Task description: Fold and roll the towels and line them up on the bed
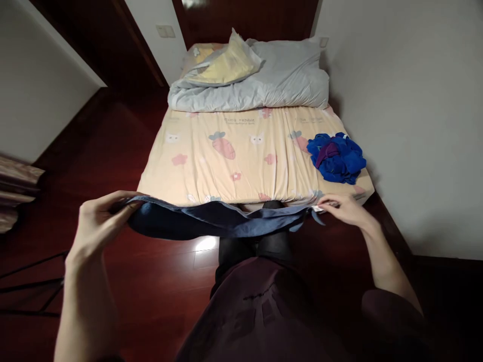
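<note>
A dark blue cloth (pixel 226 221) with thin tie-like ends and a small white tag at its right side is stretched between my hands, in front of the foot of the bed. My left hand (pixel 101 218) pinches its left end between thumb and fingers. At the other end, my right hand (pixel 345 208) grips the corner near the tag. The cloth sags a little in the middle, and its full shape cannot be made out. Beyond it, a crumpled heap of bright blue fabric (pixel 345 158) with a purple patch lies on the bed's right front corner.
The bed (pixel 196 171) has a yellow sheet printed with carrots and rabbits. A folded grey quilt (pixel 290 75) and a pale yellow cloth (pixel 230 65) lie at its head. Walls stand left and right; thin black stand legs (pixel 33 284) and a patterned curtain (pixel 17 186) are at left.
</note>
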{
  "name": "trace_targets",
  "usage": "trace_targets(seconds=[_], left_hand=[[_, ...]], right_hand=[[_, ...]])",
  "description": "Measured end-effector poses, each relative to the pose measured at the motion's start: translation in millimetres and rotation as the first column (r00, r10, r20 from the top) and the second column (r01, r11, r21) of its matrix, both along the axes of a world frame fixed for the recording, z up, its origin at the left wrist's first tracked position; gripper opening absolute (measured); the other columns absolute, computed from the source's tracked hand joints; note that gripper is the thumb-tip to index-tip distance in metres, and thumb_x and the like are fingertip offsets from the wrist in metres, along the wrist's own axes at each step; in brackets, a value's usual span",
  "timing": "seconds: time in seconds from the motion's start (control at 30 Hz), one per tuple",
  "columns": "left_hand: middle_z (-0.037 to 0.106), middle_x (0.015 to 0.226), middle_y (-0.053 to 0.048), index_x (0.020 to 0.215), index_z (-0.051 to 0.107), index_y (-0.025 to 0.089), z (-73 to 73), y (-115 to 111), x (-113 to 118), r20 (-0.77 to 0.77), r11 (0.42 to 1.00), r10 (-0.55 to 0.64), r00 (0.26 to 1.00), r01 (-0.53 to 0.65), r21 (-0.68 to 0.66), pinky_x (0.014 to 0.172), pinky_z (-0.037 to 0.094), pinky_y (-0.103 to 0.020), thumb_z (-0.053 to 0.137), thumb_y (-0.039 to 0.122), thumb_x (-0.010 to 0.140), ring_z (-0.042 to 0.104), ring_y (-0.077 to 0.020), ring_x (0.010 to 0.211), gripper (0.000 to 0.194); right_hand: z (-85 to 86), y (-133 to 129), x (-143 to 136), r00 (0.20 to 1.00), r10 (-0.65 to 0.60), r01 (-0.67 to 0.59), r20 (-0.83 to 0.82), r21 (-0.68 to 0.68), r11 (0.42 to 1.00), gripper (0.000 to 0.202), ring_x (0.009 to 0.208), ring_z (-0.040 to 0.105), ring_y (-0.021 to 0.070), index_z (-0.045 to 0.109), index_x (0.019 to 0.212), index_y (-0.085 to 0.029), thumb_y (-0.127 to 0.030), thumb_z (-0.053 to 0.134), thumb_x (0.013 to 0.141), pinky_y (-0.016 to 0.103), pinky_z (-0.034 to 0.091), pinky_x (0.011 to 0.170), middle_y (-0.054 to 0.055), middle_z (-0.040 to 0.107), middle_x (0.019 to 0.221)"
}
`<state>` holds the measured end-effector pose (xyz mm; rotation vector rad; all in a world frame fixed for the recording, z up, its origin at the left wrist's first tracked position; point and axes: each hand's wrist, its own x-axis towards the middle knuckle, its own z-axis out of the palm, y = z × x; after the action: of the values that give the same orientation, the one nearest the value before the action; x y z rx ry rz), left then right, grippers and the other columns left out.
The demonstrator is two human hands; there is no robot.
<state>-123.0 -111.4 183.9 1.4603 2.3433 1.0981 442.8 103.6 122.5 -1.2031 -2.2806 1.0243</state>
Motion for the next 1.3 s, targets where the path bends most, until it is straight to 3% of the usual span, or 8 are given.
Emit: trace_targets(seconds=[0.1, 0.33, 0.43, 0.57, 0.8, 1.1, 1.2, 1.3], left_hand=[[0.081, 0.088, -0.001, 0.098, 0.081, 0.016, 9.6, 2, 1, -0.098, 0.995, -0.096, 0.991, 0.093, -0.036, 0.074, 0.058, -0.023, 0.067, 0.048, 0.082, 0.071, -0.0168, 0.080, 0.039], [0.080, 0.093, 0.001, 0.089, 0.081, 0.018, 7.8, 6, -35, -0.319, 0.986, -0.165, 0.933, 0.167, -0.018, 0.080, 0.058, -0.023, 0.061, 0.054, 0.088, 0.070, -0.0129, 0.081, 0.041], [0.080, 0.094, 0.000, 0.089, 0.081, 0.018, 0.2, 7, -44, -0.262, 0.990, -0.142, 0.955, 0.135, -0.043, 0.079, 0.058, -0.022, 0.061, 0.052, 0.084, 0.070, -0.0130, 0.082, 0.040], [0.080, 0.093, 0.001, 0.095, 0.080, 0.016, -0.2, 10, -44, -0.131, 0.995, -0.088, 0.987, 0.080, -0.062, 0.085, 0.058, -0.023, 0.065, 0.049, 0.080, 0.069, -0.0140, 0.087, 0.040], [0.077, 0.080, 0.003, 0.098, 0.082, 0.014, 14.4, 11, -53, -0.133, 0.994, 0.102, 0.986, -0.105, -0.014, 0.078, 0.058, -0.025, 0.066, 0.053, 0.074, 0.063, -0.0109, 0.075, 0.048], [0.080, 0.090, -0.009, 0.105, 0.080, 0.003, 2.9, 35, -65, -0.092, 0.986, 0.142, 0.986, -0.133, 0.096, 0.083, 0.063, -0.035, 0.074, 0.075, 0.074, 0.065, -0.0128, 0.074, 0.078], [0.078, 0.084, -0.008, 0.106, 0.080, 0.003, -5.2, 36, -76, -0.018, 0.979, 0.173, 0.985, -0.170, 0.115, 0.074, 0.062, -0.032, 0.079, 0.065, 0.074, 0.061, -0.0114, 0.069, 0.070], [0.073, 0.074, -0.005, 0.094, 0.080, 0.006, -16.0, 32, -89, 0.108, 0.955, 0.173, 0.979, -0.194, 0.224, 0.067, 0.061, -0.029, 0.079, 0.062, 0.065, 0.061, -0.0123, 0.064, 0.063]], right_hand=[[-22.8, 1, -24, 0.999, 0.052, -0.052, 0.002, 0.005, 0.999, 0.033, 0.087, 0.076, 0.0223, 0.078, 0.092, -0.022, -0.053, 0.068, 0.096, 0.032, 0.060, 0.079, 0.007, 0.080, 0.093], [-55.6, 38, 1, 0.779, -0.380, 0.462, -0.500, 0.047, 0.886, 0.029, 0.071, 0.064, 0.0186, 0.059, 0.092, -0.025, -0.053, 0.064, 0.089, 0.029, 0.054, 0.067, 0.001, 0.065, 0.079], [-44.2, 42, 12, 0.788, -0.387, 0.487, -0.480, 0.102, 0.867, 0.025, 0.065, 0.059, 0.0188, 0.055, 0.082, -0.025, -0.050, 0.057, 0.089, 0.030, 0.050, 0.062, 0.002, 0.059, 0.075], [-11.2, 27, 15, 0.899, -0.254, 0.302, -0.356, 0.086, 0.949, 0.033, 0.063, 0.058, 0.0214, 0.058, 0.080, -0.025, -0.052, 0.045, 0.094, 0.033, 0.049, 0.059, 0.003, 0.058, 0.072], [15.6, 19, 26, 0.994, -0.025, -0.008, 0.111, 0.294, 0.956, 0.018, 0.079, 0.069, 0.0209, 0.077, 0.092, -0.023, -0.036, 0.072, 0.081, 0.031, 0.053, 0.073, 0.005, 0.075, 0.092], [30.5, 69, 14, 0.971, -0.235, 0.165, 0.055, 0.555, 0.815, 0.030, 0.093, 0.076, 0.0196, 0.078, 0.118, -0.013, -0.030, 0.075, 0.094, 0.032, 0.052, 0.080, 0.018, 0.080, 0.107], [37.5, 69, 8, 0.953, -0.293, 0.289, -0.072, 0.502, 0.815, 0.054, 0.095, 0.078, 0.0198, 0.068, 0.139, -0.011, -0.031, 0.080, 0.090, 0.031, 0.056, 0.082, 0.018, 0.080, 0.108], [43.6, 63, 8, 0.936, -0.295, 0.349, -0.193, 0.397, 0.849, 0.061, 0.083, 0.078, 0.0206, 0.071, 0.130, -0.018, -0.044, 0.091, 0.078, 0.031, 0.061, 0.075, 0.009, 0.080, 0.090]])
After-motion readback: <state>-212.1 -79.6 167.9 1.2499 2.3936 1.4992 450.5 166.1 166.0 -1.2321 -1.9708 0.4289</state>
